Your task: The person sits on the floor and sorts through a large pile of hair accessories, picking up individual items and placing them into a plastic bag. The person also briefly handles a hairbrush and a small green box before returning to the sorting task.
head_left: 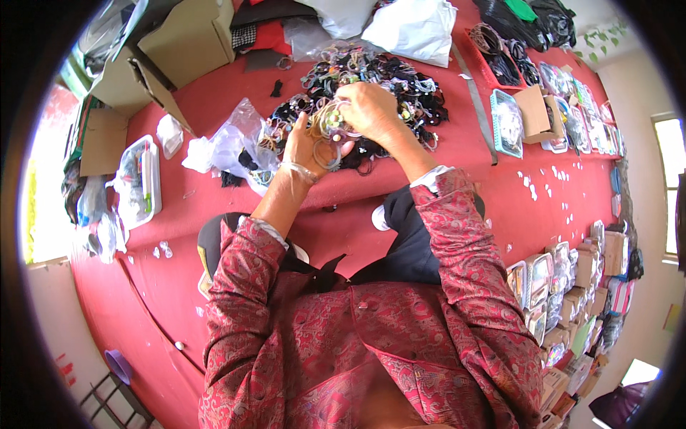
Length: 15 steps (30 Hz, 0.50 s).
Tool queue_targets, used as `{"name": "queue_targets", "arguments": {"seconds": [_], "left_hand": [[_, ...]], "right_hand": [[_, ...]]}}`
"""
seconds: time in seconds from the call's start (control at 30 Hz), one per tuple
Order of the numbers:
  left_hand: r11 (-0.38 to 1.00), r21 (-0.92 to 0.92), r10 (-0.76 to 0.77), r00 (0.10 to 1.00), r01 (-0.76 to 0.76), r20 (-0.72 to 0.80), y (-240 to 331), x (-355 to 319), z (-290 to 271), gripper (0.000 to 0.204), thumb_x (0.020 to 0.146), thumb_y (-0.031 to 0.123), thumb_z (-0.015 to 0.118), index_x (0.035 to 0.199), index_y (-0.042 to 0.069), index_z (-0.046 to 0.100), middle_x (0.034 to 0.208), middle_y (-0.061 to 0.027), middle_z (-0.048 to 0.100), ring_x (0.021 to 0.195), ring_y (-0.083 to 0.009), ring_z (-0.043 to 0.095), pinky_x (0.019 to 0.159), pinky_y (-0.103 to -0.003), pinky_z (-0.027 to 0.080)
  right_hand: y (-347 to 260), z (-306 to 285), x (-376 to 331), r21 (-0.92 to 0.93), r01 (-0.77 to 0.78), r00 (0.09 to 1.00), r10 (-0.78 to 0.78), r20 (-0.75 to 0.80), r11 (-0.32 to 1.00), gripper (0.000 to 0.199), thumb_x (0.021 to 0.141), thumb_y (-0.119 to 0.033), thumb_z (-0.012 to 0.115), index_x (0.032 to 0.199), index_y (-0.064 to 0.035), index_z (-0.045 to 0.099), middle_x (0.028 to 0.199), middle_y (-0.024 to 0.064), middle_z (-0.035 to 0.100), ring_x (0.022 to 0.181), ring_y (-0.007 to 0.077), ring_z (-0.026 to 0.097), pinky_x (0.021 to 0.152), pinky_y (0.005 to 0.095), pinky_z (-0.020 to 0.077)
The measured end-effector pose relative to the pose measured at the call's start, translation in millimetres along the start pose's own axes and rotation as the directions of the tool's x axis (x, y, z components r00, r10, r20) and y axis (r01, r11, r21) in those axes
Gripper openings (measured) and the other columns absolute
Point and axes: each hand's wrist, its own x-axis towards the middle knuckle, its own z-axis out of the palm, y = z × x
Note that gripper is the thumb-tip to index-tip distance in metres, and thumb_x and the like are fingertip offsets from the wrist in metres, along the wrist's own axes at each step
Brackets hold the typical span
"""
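A big heap of hair ties (411, 86), mostly black with coloured bands and small beads among them, lies on the red-covered surface before me. Over its near edge, my left hand (306, 146) is closed round a loose bunch of hair ties (330, 132) in pale, yellowish and grey tones, some with beads. My right hand (369, 111) meets the bunch from the right, its fingers bent and pinched at the top of it. Which single tie its fingertips grip is hidden. To the left of my left hand lies a crumpled clear plastic bag (243, 132).
Cardboard boxes (182, 50) and a white plastic tray (148, 179) stand at the left. White bags (411, 28) lie behind the heap. A red basket (493, 61), a light-blue basket (506, 121) and an opened carton (537, 114) are at right. Several packed boxes (572, 286) line the right wall.
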Motion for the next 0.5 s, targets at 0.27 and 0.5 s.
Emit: {"name": "queue_targets", "arguments": {"seconds": [0.27,0.5], "left_hand": [[0.998,0.069,-0.004,0.999,0.001,0.039,4,2,3,0.063,0.089,0.056,0.019,0.116,0.006,0.048,0.105,-0.0132,0.058,0.09,-0.0299,0.059,0.071,-0.041,0.051],[0.999,-0.036,0.028,0.998,-0.03,-0.055,9,-4,-9,0.052,0.09,0.049,0.027,0.099,0.005,0.054,0.105,-0.0193,0.058,0.086,-0.0292,0.059,0.063,-0.036,0.051]], "right_hand": [[18,-5,10,0.303,0.197,0.98,-0.177,-0.094,0.932,0.01,0.074,-0.007,0.05,0.079,-0.0008,0.056,0.072,0.018,0.057,0.062,0.0314,0.057,0.057,0.0359,0.0445],[-5,-33,8,0.791,-0.211,0.977,0.154,0.149,0.574,0.015,0.082,-0.005,0.043,0.081,-0.0028,0.057,0.066,-0.0009,0.056,0.048,0.0045,0.045,0.044,0.0182,0.0353]]}}
